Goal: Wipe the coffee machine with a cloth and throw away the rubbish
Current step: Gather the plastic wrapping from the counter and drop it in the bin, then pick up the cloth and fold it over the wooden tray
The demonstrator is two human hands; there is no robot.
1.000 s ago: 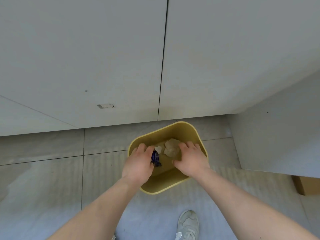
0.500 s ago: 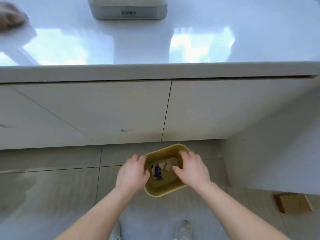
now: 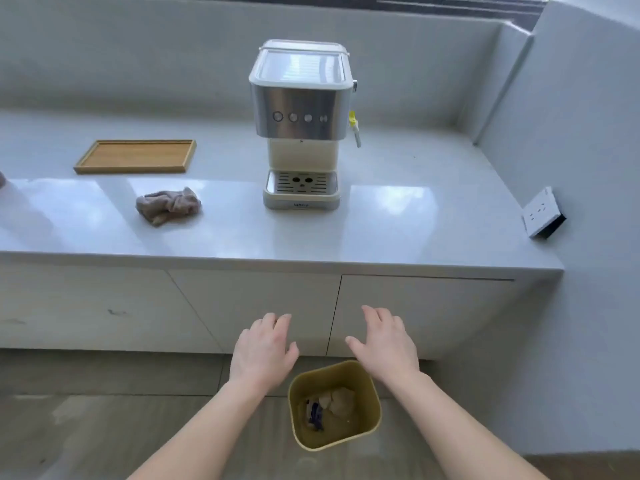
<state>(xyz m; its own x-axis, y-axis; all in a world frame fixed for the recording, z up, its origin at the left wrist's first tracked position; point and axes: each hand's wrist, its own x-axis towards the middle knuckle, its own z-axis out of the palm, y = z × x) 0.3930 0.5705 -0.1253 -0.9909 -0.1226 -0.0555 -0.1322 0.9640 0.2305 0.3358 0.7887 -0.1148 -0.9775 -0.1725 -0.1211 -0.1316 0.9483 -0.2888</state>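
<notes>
left hand [image 3: 264, 355]: empty, fingers spread, above the bin
right hand [image 3: 384, 344]: empty, fingers spread
bin [image 3: 370, 388]: on the floor, rubbish [image 3: 330, 407] inside
cloth [image 3: 168, 205]: crumpled on the counter [image 3: 398, 230], left of the coffee machine [image 3: 300, 123]

head view | faces forward-down — coffee machine [image 3: 300, 112] ahead | fairly near; edges perhaps warped

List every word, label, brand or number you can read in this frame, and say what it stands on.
Brand mark on the coffee machine base: too blurred to read.
Small mark below its metal panel: too small to read.
Its four round buttons: symbols only, illegible.
The blue wrapper in the bin: no legible print.
</notes>
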